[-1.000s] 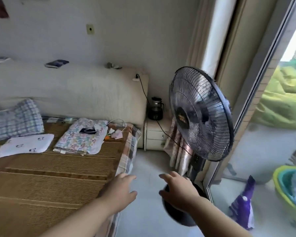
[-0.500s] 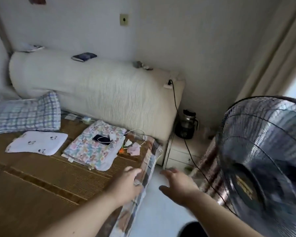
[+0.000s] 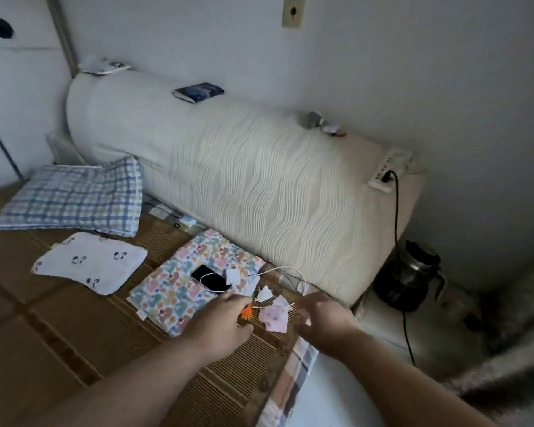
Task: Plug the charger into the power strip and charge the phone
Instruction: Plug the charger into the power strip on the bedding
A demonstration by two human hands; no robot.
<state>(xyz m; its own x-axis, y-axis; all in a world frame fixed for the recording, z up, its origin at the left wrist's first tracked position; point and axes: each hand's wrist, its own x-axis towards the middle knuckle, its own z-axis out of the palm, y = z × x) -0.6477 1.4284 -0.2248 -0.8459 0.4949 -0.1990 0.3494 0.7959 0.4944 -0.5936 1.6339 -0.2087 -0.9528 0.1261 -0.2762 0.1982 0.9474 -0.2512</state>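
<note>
One phone (image 3: 210, 278) flat, long axis diagonal.

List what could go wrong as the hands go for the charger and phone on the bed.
1. The white cable loops loosely across the phone; tugging the charger may drag the phone along the floral cloth.
2. Small paper bits lie right under the left hand and right hand and could be swept away.
3. The power strip sits at the headboard's edge with a black plug in it; pushing a plug in may shift it.

Both hands (image 3: 225, 322) now nearer the phone (image 3: 211, 280) (empty, fingers spread), fan gone from view
</note>
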